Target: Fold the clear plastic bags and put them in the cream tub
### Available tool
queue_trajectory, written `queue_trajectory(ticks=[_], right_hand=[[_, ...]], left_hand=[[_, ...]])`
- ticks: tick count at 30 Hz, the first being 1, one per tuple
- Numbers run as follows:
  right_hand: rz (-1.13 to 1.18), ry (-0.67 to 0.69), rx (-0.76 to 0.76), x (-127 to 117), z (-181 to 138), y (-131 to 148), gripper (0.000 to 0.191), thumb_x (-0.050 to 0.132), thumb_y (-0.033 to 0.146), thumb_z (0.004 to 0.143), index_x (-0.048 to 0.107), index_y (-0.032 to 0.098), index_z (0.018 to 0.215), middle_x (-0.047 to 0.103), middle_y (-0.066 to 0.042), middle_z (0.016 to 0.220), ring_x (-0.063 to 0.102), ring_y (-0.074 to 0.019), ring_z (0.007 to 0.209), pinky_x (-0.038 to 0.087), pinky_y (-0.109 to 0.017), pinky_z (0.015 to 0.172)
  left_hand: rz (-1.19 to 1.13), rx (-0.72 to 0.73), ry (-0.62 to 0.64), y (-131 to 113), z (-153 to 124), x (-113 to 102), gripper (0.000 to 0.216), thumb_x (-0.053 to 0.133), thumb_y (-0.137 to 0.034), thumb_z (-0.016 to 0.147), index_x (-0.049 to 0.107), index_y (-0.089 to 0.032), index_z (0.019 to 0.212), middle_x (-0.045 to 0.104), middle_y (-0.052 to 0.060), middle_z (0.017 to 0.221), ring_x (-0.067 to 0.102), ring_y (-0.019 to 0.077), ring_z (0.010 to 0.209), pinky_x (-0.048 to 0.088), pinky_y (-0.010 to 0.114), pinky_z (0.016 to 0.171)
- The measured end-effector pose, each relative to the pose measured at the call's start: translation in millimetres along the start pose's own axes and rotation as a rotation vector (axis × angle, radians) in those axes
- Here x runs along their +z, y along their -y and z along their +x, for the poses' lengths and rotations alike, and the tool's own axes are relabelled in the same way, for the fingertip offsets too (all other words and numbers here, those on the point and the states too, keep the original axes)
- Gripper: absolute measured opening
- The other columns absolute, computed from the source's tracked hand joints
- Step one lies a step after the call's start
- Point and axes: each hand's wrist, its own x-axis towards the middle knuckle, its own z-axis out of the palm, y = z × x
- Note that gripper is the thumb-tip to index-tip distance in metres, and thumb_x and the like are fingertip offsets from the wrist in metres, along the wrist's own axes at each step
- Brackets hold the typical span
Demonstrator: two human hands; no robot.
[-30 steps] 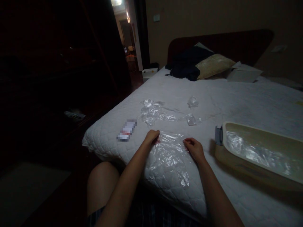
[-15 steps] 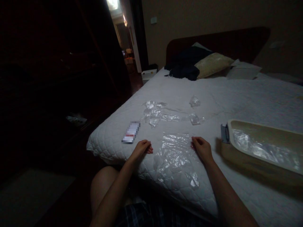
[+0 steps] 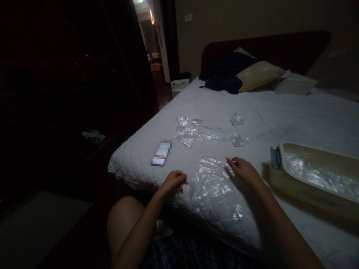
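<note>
A clear plastic bag [image 3: 214, 179] lies spread out and wrinkled on the white quilted bed cover near the bed's edge. My left hand [image 3: 175, 181] hovers just left of the bag, its fingers loosely bent and a little apart, with nothing visible in them. Over the bag's upper right corner is my right hand [image 3: 243, 169], fingers partly stretched and slightly apart; whether the fingertips touch the plastic is hard to see. Beyond the bag lie crumpled clear plastic bags [image 3: 186, 130], plus two small ones, one of them a folded packet [image 3: 238, 139].
A phone [image 3: 161, 153] with a blurred screen lies left of the bags. On the right stands a beige plastic box [image 3: 311, 190] holding clear plastic. Dark clothing [image 3: 224, 74] and a patterned pillow [image 3: 260, 76] rest by the headboard [image 3: 294, 48]. The room is dim.
My right hand has lifted slightly and its fingers have loosened at the bag's corner. My left hand has shifted a little down relative to the bag. The camera view has turned slightly left.
</note>
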Motion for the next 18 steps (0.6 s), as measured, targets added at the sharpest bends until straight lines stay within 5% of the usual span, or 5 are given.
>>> queue_trajectory(ticks=[10,18], right_hand=[[0.039,-0.049,-0.027,10,-3,-14,0.042,0.038,0.051,0.08,0.062,0.017,0.082,0.063,-0.01,0.082,0.056,-0.0193,0.077,0.038,-0.028,0.069],[0.651,-0.236,0.183,11,-6,-47,0.04,0.049,0.055,0.07,0.059,0.017,0.077,0.061,-0.004,0.071,0.056,-0.0148,0.067,0.044,-0.028,0.066]], left_hand=[[0.185,0.052,-0.042,4,-1,13,0.016,0.058,-0.026,0.059,0.06,-0.011,0.065,0.053,-0.001,0.057,0.045,0.0083,0.05,0.033,0.019,0.046],[0.201,-0.006,0.02,1,3,9,0.015,0.056,-0.024,0.059,0.058,-0.011,0.065,0.047,-0.004,0.05,0.04,0.0069,0.044,0.028,0.019,0.043]])
